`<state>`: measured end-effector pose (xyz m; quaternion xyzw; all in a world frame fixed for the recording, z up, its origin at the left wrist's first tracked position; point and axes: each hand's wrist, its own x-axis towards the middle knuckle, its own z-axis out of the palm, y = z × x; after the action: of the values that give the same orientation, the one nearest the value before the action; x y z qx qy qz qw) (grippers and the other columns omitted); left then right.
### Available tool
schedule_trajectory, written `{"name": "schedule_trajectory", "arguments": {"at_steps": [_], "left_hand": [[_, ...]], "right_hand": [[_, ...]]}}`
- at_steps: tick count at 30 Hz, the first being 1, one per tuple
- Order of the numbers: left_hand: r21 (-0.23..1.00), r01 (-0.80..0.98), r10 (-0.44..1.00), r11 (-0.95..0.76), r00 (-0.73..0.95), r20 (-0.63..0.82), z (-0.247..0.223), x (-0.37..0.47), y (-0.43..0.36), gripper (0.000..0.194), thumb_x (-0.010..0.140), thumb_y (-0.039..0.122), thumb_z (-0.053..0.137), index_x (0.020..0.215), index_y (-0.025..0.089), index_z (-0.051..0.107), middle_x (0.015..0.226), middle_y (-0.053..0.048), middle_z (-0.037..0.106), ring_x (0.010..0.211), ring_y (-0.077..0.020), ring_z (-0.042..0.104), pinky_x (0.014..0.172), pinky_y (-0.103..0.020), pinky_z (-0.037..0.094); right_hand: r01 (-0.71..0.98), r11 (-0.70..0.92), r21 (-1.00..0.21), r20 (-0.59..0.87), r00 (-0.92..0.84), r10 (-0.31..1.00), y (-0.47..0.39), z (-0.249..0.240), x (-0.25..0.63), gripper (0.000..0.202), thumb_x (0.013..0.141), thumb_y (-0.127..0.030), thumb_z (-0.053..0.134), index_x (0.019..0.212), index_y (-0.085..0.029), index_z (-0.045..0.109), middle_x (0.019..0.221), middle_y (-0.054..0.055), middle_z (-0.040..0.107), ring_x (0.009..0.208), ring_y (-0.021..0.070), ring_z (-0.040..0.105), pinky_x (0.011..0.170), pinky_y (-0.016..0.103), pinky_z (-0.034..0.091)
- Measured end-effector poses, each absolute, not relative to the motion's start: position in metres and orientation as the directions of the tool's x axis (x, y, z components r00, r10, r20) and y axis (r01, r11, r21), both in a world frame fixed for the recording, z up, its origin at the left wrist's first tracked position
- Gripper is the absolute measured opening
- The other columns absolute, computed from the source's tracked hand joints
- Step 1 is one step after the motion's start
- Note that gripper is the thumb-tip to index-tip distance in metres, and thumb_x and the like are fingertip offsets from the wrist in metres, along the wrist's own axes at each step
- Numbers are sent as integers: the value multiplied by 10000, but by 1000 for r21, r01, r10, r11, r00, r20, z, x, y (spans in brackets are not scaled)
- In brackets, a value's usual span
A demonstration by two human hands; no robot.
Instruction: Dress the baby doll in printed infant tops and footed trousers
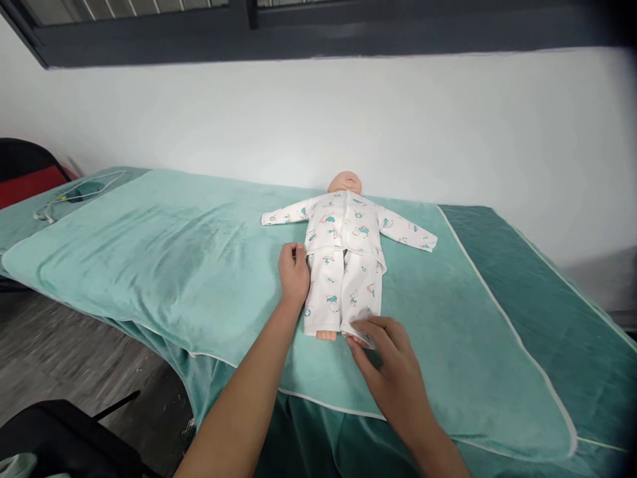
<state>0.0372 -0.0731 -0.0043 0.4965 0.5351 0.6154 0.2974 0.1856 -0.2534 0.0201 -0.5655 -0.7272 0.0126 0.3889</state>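
A baby doll (345,181) lies on its back on a light green blanket (209,265), dressed in a white printed top (343,222) and matching white trousers (326,292). Its sleeves spread out to both sides. My left hand (294,272) is at the left edge of the clothes near the waist, its fingers curled; what they hold, if anything, is hidden. My right hand (391,365) pinches the hem of the right-hand trouser leg, over the foot. The toes of the other foot (326,335) show below the left-hand hem.
Darker green cloth (547,299) covers the bed's right end. A white cord (47,214) lies at the far left. Behind the bed stands a white wall (223,119) under a dark window frame (149,43). A black bag (64,441) is at the lower left.
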Motion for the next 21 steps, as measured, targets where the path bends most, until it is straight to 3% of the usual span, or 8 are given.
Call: {"name": "schedule_trajectory", "arguments": {"at_steps": [9,13,18,21], "left_hand": [[956,165,892,-242,-350,286,-7,36,-70,231,969,361,473,821,195,535,833,-2,590,818,-148,521,780,-280,399],[963,127,898,-236,-351,266,-4,36,-71,232,963,365,477,829,191,551,837,-5,599,825,-143,532,798,-284,422],[966,-98,936,-237,-288,200,-2,8,-104,271,956,430,471,945,184,584,1016,-73,640,960,-167,619,849,-324,524],[967,-9,929,-254,-279,241,-15,-49,-149,272,907,462,556,936,201,626,1058,-96,657,1013,-211,626,923,-388,526]], "right_hand": [[788,385,-481,604,-20,797,-267,16,187,170,905,-120,594,1027,-237,615,962,55,605,862,191,626,712,323,527],[780,359,-513,602,29,798,-279,19,190,142,906,-170,617,1024,-248,625,999,64,638,918,213,656,776,342,556],[761,338,-554,557,37,830,-302,14,209,93,929,-287,598,1001,-269,654,987,57,693,882,214,701,756,319,595],[739,236,-631,467,118,876,-323,-3,221,119,907,-382,610,938,-285,672,895,39,722,747,212,711,627,288,597]]}}
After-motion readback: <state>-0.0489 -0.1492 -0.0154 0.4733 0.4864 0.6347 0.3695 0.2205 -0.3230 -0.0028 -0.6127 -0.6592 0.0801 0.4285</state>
